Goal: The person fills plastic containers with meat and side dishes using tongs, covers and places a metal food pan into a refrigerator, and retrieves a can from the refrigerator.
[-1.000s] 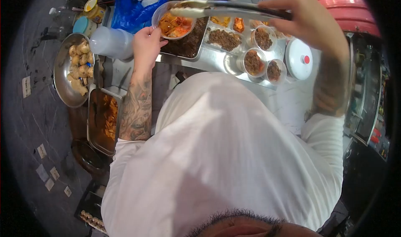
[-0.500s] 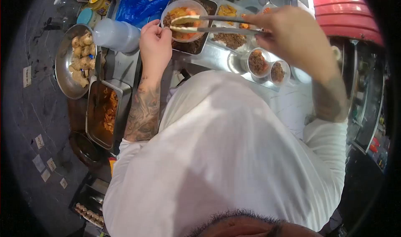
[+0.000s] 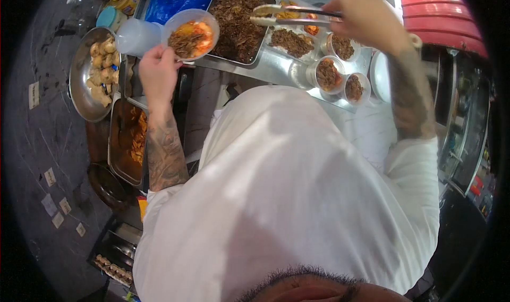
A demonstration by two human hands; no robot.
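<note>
My left hand (image 3: 158,73) pinches the near rim of a clear round plastic tub (image 3: 214,30), which holds brown shredded meat beside orange and yellow food. In my right hand (image 3: 366,20) is a pair of tongs (image 3: 297,15), pointing left. Their pale tips are apart with nothing visible between them, over the right edge of a metal tray of shredded meat (image 3: 239,23). Below my right hand stand several filled tubs, among them a tub with meat and orange food (image 3: 328,74) and a smaller tub of meat (image 3: 354,88).
To the left are stacked translucent tubs (image 3: 137,38), a steel bowl of pale knobbly food (image 3: 101,70) and a deep metal pan with orange-red food (image 3: 139,140). A blue plastic bag (image 3: 170,4) lies at the back. Red stacked containers (image 3: 441,20) stand at the far right.
My left hand has carried the tub left, off the meat tray. My right hand has drawn the tongs out of the tub, up and to the right.
</note>
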